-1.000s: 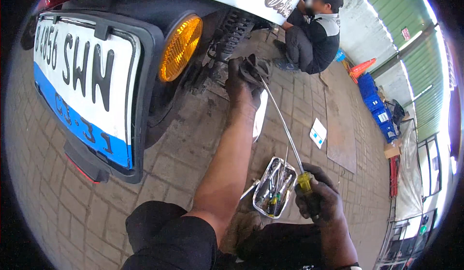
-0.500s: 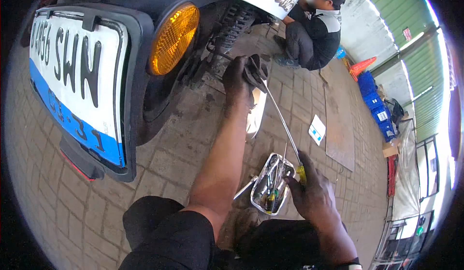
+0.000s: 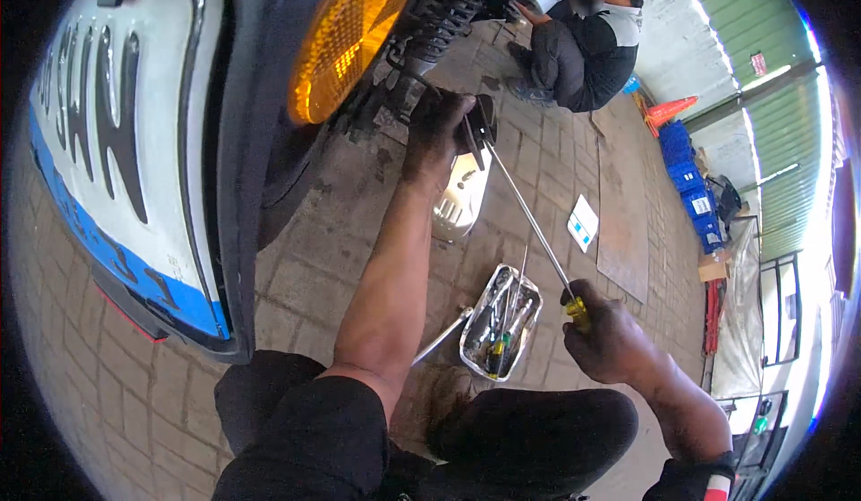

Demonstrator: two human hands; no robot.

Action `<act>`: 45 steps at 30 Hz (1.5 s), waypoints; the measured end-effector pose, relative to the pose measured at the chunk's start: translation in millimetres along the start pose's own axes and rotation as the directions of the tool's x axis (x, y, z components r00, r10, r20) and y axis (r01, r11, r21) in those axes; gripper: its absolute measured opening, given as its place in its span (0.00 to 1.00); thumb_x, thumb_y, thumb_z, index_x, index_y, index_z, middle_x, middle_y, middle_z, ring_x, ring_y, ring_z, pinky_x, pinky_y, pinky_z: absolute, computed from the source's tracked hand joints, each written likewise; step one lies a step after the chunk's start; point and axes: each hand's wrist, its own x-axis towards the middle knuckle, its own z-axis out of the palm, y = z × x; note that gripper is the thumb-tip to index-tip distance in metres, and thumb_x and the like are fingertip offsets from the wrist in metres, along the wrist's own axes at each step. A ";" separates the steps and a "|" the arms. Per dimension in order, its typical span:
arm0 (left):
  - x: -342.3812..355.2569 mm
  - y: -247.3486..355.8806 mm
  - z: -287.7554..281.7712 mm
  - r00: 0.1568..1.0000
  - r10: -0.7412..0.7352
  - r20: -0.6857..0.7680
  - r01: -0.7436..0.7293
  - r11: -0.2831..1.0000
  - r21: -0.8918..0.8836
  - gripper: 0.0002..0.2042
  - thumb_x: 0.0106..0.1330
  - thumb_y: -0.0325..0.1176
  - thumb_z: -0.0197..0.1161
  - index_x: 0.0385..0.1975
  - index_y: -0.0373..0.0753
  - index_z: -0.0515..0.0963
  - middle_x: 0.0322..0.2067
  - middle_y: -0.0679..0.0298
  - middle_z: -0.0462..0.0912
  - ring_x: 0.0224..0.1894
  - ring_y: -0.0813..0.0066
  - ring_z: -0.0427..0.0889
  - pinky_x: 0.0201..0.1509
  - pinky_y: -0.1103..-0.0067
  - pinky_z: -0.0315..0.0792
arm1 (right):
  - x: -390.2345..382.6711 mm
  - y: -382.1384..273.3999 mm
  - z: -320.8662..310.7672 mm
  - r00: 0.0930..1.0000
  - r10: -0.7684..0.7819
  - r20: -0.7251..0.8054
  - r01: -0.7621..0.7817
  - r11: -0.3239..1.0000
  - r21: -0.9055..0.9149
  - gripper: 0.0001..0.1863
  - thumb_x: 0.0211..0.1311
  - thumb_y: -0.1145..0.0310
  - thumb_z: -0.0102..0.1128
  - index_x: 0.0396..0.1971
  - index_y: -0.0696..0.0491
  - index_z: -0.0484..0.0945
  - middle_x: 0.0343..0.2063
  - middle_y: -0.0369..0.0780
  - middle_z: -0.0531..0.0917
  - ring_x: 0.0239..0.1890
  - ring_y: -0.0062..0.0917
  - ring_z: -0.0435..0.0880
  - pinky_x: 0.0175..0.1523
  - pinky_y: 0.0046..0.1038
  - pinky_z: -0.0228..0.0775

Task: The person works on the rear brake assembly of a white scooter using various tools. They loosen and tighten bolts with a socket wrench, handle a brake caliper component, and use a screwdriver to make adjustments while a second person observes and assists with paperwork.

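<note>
My left hand [image 3: 432, 142] is closed around a black part [image 3: 485, 122] beside the scooter's rear spring [image 3: 438, 33]. What this part is, I cannot make out. A thin dark hose or cable runs from the scooter toward that hand. Farther right, my right hand [image 3: 613, 344] grips the yellow handle of a long screwdriver [image 3: 531, 216]. Its steel shaft slants up and left, its tip meeting the black part. Below the left hand, a shiny silver metal piece [image 3: 460, 207] shows, partly covered by the wrist.
A metal tray [image 3: 535, 302] of tools lies on the paving, a steel bar [image 3: 444, 335] beside it. The number plate [image 3: 170, 142] and orange lamp [image 3: 352, 45] stand close at left. Another person [image 3: 583, 43] squats beyond. Blue bins [image 3: 686, 178] line the wall.
My right hand has moved slightly right and down and wraps the screwdriver handle more fully. The black part has turned in my left hand. The plate and lamp appear larger.
</note>
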 end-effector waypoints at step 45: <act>-9.8 12.4 4.2 0.998 -0.067 0.013 0.068 0.996 -0.063 0.14 0.55 0.36 0.63 0.40 0.41 0.72 0.32 0.68 0.75 0.32 0.78 0.77 0.35 0.78 0.73 | 6.3 -4.3 -28.5 0.982 -0.022 0.187 0.036 0.997 -0.075 0.16 0.53 0.72 0.53 0.42 0.54 0.65 0.19 0.49 0.74 0.25 0.45 0.77 0.31 0.40 0.66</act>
